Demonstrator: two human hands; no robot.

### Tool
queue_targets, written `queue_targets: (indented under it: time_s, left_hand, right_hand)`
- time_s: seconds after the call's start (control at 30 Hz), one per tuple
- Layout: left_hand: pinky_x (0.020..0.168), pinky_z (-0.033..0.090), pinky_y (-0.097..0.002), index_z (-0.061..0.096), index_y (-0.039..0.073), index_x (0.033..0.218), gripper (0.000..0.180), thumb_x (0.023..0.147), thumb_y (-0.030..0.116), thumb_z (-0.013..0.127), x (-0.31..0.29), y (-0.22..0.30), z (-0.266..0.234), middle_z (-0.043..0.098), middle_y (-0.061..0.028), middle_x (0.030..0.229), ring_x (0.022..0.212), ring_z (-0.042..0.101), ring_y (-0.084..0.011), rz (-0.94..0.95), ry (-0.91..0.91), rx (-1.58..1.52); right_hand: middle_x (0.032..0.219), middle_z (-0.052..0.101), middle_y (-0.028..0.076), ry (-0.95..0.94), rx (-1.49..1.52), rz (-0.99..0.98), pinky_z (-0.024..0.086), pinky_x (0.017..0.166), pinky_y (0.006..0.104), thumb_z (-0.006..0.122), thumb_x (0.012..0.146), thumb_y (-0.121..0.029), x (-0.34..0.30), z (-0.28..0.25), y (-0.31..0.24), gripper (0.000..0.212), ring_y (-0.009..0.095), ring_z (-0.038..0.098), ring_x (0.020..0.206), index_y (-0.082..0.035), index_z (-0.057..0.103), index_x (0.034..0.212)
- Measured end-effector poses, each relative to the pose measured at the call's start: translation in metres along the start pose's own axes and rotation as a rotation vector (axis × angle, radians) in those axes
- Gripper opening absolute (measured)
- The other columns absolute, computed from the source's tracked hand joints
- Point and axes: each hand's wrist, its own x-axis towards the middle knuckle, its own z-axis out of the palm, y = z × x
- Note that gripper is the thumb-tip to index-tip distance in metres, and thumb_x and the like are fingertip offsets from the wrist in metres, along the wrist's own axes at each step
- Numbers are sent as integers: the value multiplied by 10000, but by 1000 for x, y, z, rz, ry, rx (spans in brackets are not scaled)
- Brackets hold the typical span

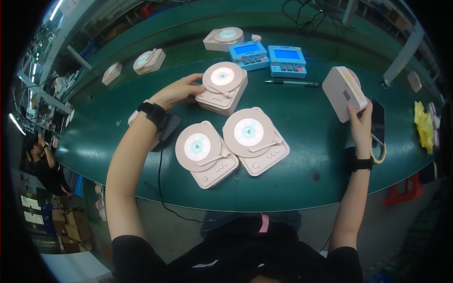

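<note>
My left hand [183,89] grips the left side of a pale pink toy record player [234,100], fingers behind it and thumb in front; its disc glows white and red. On the right, my right hand [361,118] holds the lower edge of another pink record player [338,96], which stands on its side with a slotted panel facing left. Nearer to me, a left record player [207,177] and a right record player [259,165] lie side by side, faces up, discs lit white-blue.
Two blue testers [248,54] with lit screens stand behind a pen [292,83]. More record players [149,62] sit at the far side of the green table [292,188]. A dark phone [378,120] lies by my right hand, yellow plastic [423,127] farther right. A black cable [162,184] hangs off the front edge.
</note>
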Motion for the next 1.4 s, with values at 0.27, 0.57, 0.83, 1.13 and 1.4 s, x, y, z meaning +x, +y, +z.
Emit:
queue_targets:
  time_s: [0.27, 0.57, 0.83, 1.13, 1.4]
  left_hand:
    - [797, 472, -323, 524, 85, 1178, 367, 920, 318, 639, 16, 51, 3, 579, -49, 1036, 963, 556, -127, -88, 121, 75]
    - [687, 500, -299, 479, 53, 1192, 467, 852, 295, 687, -9, 169, 56, 553, -78, 1017, 900, 562, -149, 355, 135, 325]
    - [670, 545, -367, 411, 19, 1324, 625, 844, 351, 635, 43, 237, 177, 575, -121, 1054, 888, 598, -195, 279, -95, 346]
    - [640, 570, -367, 383, 14, 1361, 627, 881, 373, 566, 47, 236, 204, 596, -152, 1112, 886, 645, -226, 189, -295, 410]
    - [987, 445, -438, 440, 29, 1353, 737, 751, 373, 691, 178, 219, 50, 527, -203, 1322, 1171, 556, -354, 558, 308, 1117]
  right_hand:
    - [1192, 538, 162, 13, -56, 89, 425, 915, 319, 644, 912, -279, -6, 0, -17, 547, 210, 512, 1081, -18, 385, 1316]
    - [1376, 394, 236, 158, -175, -199, 396, 1002, 423, 724, 815, -229, -16, 9, -45, 690, 386, 395, 1286, -65, 369, 1384]
    - [1449, 361, 189, 52, -202, -456, 222, 1117, 521, 872, 589, -331, -23, 6, -67, 897, 402, 312, 1369, -85, 456, 1345]
    - [1361, 500, 111, -101, -263, -263, 135, 1108, 617, 892, 514, -153, -25, 16, -62, 905, 347, 402, 1328, -91, 478, 1317]
    - [1213, 625, 61, -145, -205, -278, 71, 1131, 610, 874, 534, -95, -26, 12, -56, 857, 282, 555, 1183, -92, 490, 1301]
